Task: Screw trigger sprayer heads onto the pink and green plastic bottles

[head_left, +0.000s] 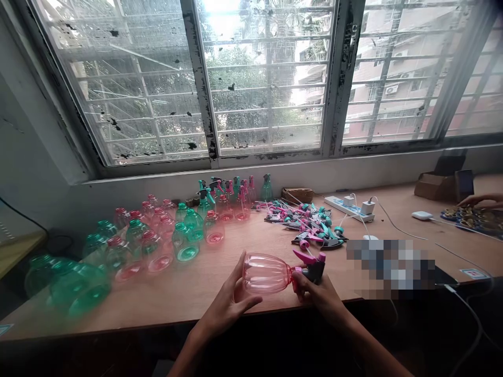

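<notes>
A clear pink spray bottle point(265, 273) lies sideways between my hands, just above the table's front edge. My left hand point(234, 301) is wrapped round its base, the thumb underneath and the fingers behind. At the neck, my right hand point(314, 290) grips the pink collar of the black-and-pink trigger sprayer point(313, 267). The sprayer head sits at the bottle's mouth; whether it is fully screwed on I cannot tell. Beyond my right hand lies a heap of loose trigger sprayers point(310, 222) in pink, teal and black.
Several open pink bottles point(157, 254) and green bottles point(80, 285) stand on the left. Bottles with sprayers fitted point(241, 207) stand by the wall. A power strip point(349, 208) with cables lies right of the heap. Another person's hand point(481, 200) is at the far right.
</notes>
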A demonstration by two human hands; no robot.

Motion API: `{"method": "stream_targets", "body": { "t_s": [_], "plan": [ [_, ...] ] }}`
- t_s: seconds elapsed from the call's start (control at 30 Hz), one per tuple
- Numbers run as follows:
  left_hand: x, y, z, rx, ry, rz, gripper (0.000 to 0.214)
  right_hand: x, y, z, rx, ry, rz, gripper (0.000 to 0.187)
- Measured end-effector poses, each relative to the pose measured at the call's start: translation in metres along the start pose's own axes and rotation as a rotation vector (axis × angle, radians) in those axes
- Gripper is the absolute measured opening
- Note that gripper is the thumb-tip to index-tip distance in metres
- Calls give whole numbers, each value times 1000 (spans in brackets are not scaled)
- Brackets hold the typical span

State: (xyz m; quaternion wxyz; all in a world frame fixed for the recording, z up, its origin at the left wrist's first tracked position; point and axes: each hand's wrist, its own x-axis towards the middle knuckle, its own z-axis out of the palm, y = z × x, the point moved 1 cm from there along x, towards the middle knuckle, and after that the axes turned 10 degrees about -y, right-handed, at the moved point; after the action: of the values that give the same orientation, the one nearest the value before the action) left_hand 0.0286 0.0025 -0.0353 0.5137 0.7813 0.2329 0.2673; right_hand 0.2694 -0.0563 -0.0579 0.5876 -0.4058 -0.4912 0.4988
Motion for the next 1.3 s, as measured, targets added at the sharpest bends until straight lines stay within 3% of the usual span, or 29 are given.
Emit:
{"method": "stream_targets", "body": {
  "t_s": [0.67, 0.83, 1.17, 1.3],
  "plan": [
    [1, -4, -2, -30, 2, -8, 106, 1, 5, -2, 10, -29, -13, 45],
    [1, 2, -2, -72, 2, -26, 89, 0, 3, -1, 2, -18, -19, 45],
    [1, 2, 1, -117, -26, -38, 105, 1, 9, -5, -13, -41, -47, 36],
    [1, -1, -1, -143, -37, -49, 95, 1, 7, -3, -22, -52, -56, 35]
  ]
}}
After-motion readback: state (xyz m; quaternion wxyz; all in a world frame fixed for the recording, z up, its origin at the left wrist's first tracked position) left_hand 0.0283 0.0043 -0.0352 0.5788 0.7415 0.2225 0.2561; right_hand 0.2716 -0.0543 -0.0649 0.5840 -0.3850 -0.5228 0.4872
